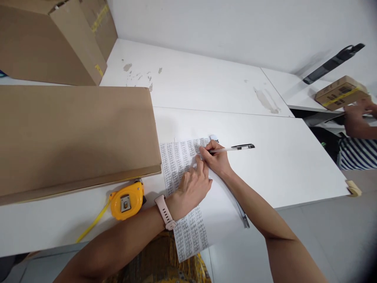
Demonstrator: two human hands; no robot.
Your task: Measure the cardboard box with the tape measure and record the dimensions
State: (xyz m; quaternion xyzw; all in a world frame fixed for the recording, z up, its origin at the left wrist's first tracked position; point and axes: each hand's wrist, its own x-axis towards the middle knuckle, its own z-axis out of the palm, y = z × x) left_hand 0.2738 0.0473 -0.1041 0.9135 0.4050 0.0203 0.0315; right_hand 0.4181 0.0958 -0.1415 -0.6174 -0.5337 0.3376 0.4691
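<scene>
My right hand (218, 159) is closed around a pen (235, 148) with a clear barrel and a black cap end, its tip down at the paper. Columns of small handwriting cover the left part of the white sheet (193, 236); its right part is blank and curved. Spread on the sheet, my left hand (193, 184) rests with its fingertips close to the pen tip, holding nothing. A pink watch band (165, 212) circles that wrist. Under my right forearm runs a thin dark strip (243, 216), partly hidden, along the sheet's edge.
A large flat cardboard box (79, 137) lies left on the white table (247, 106). Before it sits a yellow tape measure (126, 201), tape partly out. More cardboard (59, 39) stands behind. At right, another person's hands (357, 114) are near a small box (341, 93) and a black case (334, 63).
</scene>
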